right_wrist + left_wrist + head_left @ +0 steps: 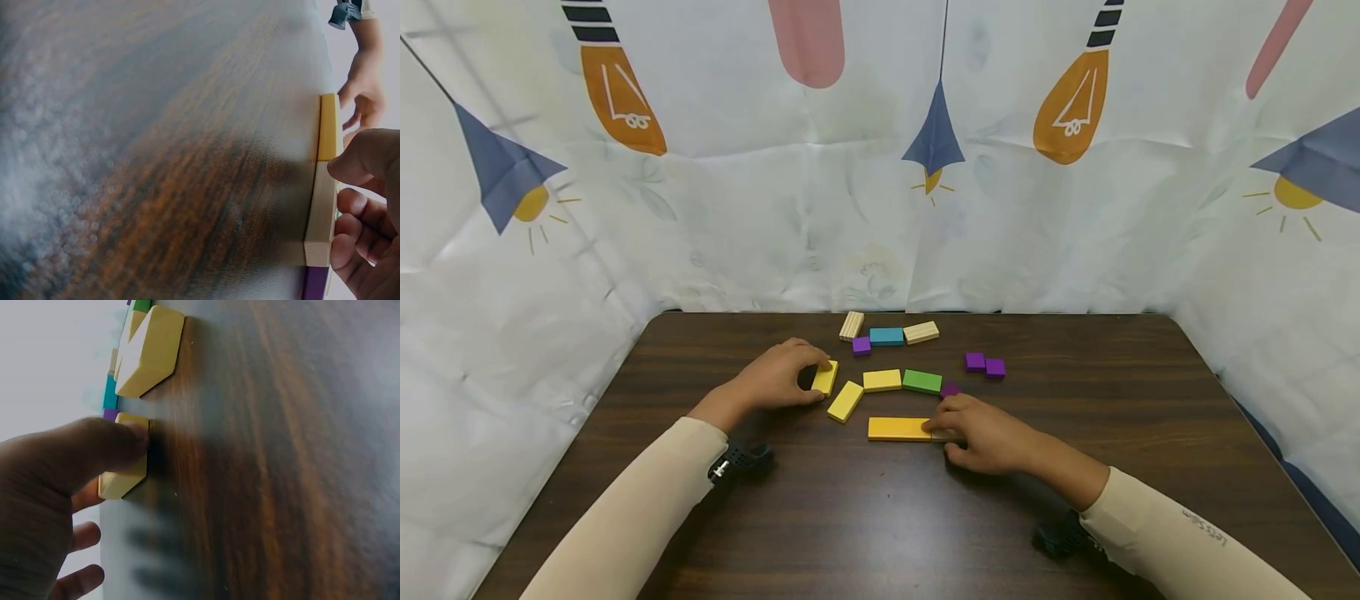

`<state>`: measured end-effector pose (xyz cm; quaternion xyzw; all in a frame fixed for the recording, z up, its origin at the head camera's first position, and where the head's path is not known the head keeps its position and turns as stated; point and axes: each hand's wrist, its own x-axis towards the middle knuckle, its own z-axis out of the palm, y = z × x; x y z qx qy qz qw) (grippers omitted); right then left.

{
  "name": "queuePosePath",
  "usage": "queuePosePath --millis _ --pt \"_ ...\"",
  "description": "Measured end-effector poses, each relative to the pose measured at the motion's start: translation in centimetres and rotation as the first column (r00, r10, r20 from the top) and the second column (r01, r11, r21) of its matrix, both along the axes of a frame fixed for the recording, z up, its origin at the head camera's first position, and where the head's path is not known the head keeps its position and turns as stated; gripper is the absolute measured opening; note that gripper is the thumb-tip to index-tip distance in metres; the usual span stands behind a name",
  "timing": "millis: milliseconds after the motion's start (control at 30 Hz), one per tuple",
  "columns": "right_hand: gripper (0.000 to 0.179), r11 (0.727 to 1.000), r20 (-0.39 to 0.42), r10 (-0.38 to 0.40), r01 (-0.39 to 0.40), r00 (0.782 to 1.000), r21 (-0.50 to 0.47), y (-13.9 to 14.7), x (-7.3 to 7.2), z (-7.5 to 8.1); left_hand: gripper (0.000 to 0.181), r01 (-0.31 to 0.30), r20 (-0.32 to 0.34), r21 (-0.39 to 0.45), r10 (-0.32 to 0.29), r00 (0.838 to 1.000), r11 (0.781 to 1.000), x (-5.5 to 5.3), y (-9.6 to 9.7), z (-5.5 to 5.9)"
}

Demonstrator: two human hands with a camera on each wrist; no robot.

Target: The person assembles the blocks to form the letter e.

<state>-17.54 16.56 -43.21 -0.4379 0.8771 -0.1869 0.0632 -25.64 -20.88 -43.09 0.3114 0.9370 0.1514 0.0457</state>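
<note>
"Where on the table (1150, 400) are we working?"

"Short of its far edge, about midway between left and right edges. To do this well, we'd press lightly, keep the blocks flat, and nudge ends together without knocking neighbours."

"How are our hands posed?"

"Low, backs up: the left hand (778, 375) reaches in from the left edge, the right hand (988, 433) from the right, lying nearer us."

"And the grips?"

"The right is nearly closed: thumb and curled fingers pinch a plain wooden block (320, 212) set end to end with the larger orange block (898, 428). Our left thumb and forefinger pinch a yellow block (825, 379), the other fingers loose."

"Anything smaller?"

"A purple block (315, 283), seemingly butted against the wooden one's other end."
</note>
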Motion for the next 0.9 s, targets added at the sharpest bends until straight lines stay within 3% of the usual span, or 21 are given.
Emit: queuePosePath --millis 367,633,900 --pt "0.037 1.0 0.002 -0.005 0.005 1.0 0.001 -0.1 0.0 -0.1 0.045 0.105 -0.036 0.069 -0.103 0.994 0.992 1.7 -1.5 0.2" --pt "0.036 1.0 -0.003 -0.001 0.001 1.0 -0.015 0.0 0.0 -0.1 0.044 0.134 -0.067 0.096 -0.128 0.989 0.986 3.4 -2.0 0.7" --pt "0.036 1.0 -0.001 -0.005 0.005 1.0 -0.01 0.0 0.0 -0.1 0.045 0.177 -0.043 0.125 -0.173 0.984 0.976 5.0 -1.5 0.8"
